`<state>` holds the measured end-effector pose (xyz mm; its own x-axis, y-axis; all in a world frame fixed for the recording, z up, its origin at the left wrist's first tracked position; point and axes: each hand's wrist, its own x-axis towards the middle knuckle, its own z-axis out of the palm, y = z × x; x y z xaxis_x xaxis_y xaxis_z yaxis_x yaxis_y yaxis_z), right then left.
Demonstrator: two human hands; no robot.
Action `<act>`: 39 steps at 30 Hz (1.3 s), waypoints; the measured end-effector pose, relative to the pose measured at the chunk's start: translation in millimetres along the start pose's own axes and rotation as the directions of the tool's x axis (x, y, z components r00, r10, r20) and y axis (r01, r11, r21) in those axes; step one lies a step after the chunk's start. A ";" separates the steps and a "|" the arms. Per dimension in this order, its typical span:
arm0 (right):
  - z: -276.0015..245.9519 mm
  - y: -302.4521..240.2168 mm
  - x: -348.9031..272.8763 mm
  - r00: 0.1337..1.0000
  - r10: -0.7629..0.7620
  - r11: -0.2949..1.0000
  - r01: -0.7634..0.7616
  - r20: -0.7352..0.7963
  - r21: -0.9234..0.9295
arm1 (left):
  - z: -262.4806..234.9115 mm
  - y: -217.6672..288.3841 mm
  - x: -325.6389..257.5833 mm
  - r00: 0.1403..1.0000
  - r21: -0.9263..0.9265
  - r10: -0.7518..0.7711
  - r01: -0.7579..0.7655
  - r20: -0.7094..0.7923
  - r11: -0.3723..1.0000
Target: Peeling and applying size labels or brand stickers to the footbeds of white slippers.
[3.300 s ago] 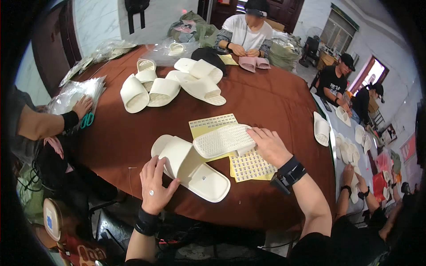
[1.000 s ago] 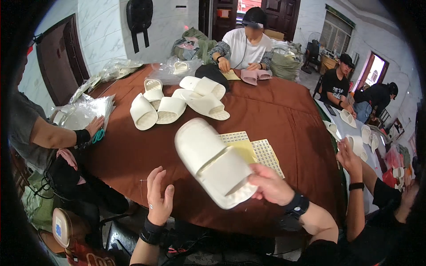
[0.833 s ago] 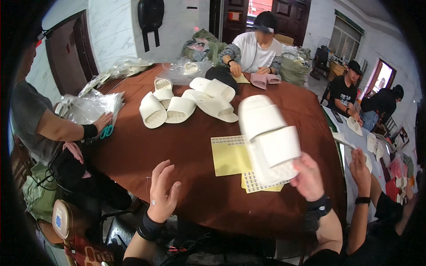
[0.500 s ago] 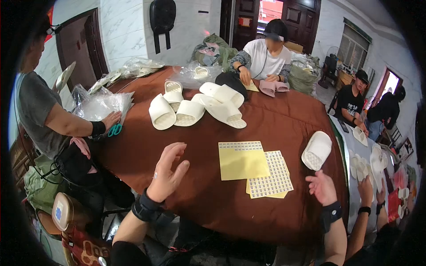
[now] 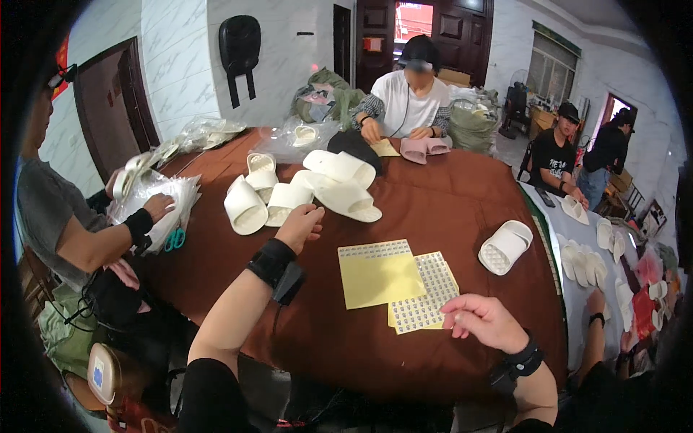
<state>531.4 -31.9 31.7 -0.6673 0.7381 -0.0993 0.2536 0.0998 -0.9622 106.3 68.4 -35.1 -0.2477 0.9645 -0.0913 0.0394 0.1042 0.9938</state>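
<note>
My left hand (image 5: 299, 229) reaches to the near edge of a pile of white slide slippers, its fingers loosely bent and nothing visible in them. Closest to it are a slipper (image 5: 287, 200) and another (image 5: 346, 200); whether it touches them I cannot tell. Over the lower right edge of a sheet of small stickers (image 5: 434, 278) hovers my right hand (image 5: 487, 323), fingers bent and apart, with nothing seen between them. A yellow backing sheet (image 5: 375, 280) with sticker rows along its top overlaps that sheet. One white slipper (image 5: 505, 247) lies alone to the right.
A brown cloth covers the table (image 5: 447, 198). At left, a co-worker handles clear plastic bags (image 5: 155, 198) beside teal scissors (image 5: 175, 239). Across the table, another person sits by pink slippers (image 5: 422, 149). A second table (image 5: 563, 224) at right holds more white slippers.
My left hand has moved forward to the slipper pile. My right hand has shifted left from near the lone slipper to the sticker sheet. The view has turned slightly.
</note>
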 end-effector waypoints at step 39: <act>-11.7 64.8 16.8 0.987 0.033 0.967 0.009 -0.159 0.254 | 76.4 135.3 26.4 0.930 0.142 0.306 -0.337 0.204 0.931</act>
<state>544.9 -5.2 -29.4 -0.5385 0.8379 -0.0892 0.0614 -0.0665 -0.9959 179.0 126.5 92.0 -0.0205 0.9784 0.2057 0.2575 -0.1937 0.9467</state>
